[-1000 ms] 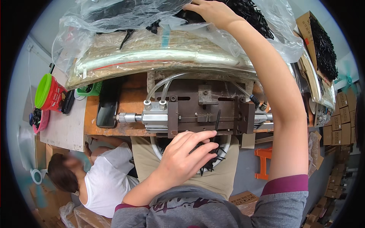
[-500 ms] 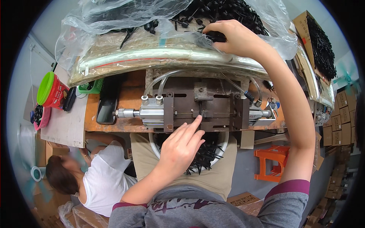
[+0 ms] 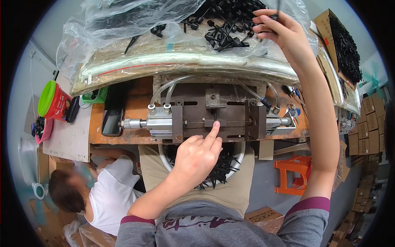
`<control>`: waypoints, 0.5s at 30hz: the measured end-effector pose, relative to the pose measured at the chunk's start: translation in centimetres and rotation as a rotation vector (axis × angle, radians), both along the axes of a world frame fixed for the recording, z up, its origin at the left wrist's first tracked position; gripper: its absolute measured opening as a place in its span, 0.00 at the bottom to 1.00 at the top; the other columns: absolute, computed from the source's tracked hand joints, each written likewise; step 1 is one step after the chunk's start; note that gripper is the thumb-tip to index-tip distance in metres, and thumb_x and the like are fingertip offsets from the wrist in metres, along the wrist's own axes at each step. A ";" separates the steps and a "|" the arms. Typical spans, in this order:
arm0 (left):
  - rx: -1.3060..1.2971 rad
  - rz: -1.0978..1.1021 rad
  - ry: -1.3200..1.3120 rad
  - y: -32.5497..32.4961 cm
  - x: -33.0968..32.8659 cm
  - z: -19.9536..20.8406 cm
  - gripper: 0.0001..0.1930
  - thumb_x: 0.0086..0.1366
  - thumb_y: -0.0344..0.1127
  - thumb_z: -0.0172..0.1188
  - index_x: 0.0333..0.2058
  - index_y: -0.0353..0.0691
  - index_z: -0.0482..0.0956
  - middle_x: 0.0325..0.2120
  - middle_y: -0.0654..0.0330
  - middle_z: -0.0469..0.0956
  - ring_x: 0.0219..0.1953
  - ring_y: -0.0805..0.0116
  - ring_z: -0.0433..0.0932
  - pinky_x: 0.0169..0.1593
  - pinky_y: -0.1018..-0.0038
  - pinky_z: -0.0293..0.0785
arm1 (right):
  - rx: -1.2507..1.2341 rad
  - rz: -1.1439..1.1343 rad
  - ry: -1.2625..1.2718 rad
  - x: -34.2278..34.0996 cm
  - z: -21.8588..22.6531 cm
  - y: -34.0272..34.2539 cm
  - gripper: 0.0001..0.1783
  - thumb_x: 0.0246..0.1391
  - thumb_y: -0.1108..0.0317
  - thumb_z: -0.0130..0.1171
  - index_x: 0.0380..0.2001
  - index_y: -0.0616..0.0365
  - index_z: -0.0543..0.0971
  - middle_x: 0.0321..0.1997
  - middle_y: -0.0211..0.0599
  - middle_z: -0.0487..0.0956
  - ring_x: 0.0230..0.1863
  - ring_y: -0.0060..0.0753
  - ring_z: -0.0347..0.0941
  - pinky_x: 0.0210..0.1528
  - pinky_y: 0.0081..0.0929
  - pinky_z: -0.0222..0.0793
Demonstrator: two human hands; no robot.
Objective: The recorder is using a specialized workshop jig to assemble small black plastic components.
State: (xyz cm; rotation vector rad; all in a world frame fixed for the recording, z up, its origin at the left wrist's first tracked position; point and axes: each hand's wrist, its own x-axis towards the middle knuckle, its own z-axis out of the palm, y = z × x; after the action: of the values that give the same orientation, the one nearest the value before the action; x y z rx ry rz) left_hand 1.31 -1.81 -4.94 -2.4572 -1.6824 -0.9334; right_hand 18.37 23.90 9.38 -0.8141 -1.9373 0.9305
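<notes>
Orange-brown wood makes up the table (image 3: 96, 119) we see crossing the scene. At its far side we find a broad tray (image 3: 185, 65) covered in clear plastic, with a loose plastic sheet (image 3: 123, 24) bunched over its far left and a pile of black parts (image 3: 226, 37) right of that. A co-worker (image 3: 113, 195) in a white shirt is low at the near left. Along the table's near edge we see a metal machine (image 3: 195, 111), its dark plate between two silver cylinders. A round white tub (image 3: 163, 160) sits nearer, holding more black parts, and we spot an orange stool (image 3: 279, 175) to its right. The right hand (image 3: 284, 31) is raised at the tray's far right, while the left hand (image 3: 199, 154) extends its index finger to the machine's middle. A dark phone (image 3: 112, 121) lies left of the machine. Between the right hand's fingers we see a thin black part (image 3: 274, 17) grasped. The left fingertip meets a slim black piece (image 3: 215, 116) in the machine; with the thumb hidden, we cannot tell whether that hand grips it.
</notes>
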 end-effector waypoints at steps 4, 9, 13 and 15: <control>-0.021 0.000 0.014 0.0 -0.2 0.3 0.14 0.51 0.34 0.75 0.36 0.38 0.83 0.52 0.53 0.83 0.24 0.63 0.80 0.31 0.72 0.77 | -0.115 -0.050 0.229 1.6 -0.8 -3.8 0.18 0.71 0.65 0.53 0.56 0.66 0.77 0.54 0.46 0.81 0.48 0.27 0.80 0.52 0.21 0.77; 0.013 -0.024 -0.221 0.2 0.2 1.8 0.16 0.55 0.35 0.75 0.41 0.37 0.84 0.49 0.53 0.84 0.26 0.64 0.82 0.33 0.73 0.78 | -0.193 -0.143 0.588 -0.1 -3.9 -6.3 0.14 0.72 0.71 0.49 0.54 0.70 0.73 0.58 0.56 0.77 0.58 0.42 0.78 0.61 0.32 0.78; 0.134 -0.011 -0.527 0.8 0.7 3.5 0.17 0.56 0.28 0.73 0.45 0.34 0.84 0.45 0.52 0.85 0.41 0.58 0.85 0.44 0.68 0.82 | -0.184 0.038 0.656 -1.7 -5.6 -10.4 0.11 0.72 0.72 0.47 0.52 0.69 0.71 0.57 0.53 0.78 0.60 0.46 0.78 0.62 0.35 0.77; 0.227 0.016 -0.551 1.2 0.0 4.4 0.19 0.56 0.18 0.71 0.47 0.34 0.84 0.46 0.51 0.84 0.36 0.68 0.84 0.38 0.76 0.84 | -0.152 0.117 0.611 -2.2 -6.6 -13.7 0.13 0.73 0.73 0.46 0.55 0.68 0.69 0.63 0.55 0.73 0.62 0.47 0.76 0.63 0.37 0.75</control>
State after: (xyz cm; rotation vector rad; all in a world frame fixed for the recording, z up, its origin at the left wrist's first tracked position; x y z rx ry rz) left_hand 1.33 -0.60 -0.56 -2.1557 -1.5885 -1.8123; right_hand 16.21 10.23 2.80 -0.4273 -1.4011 1.2388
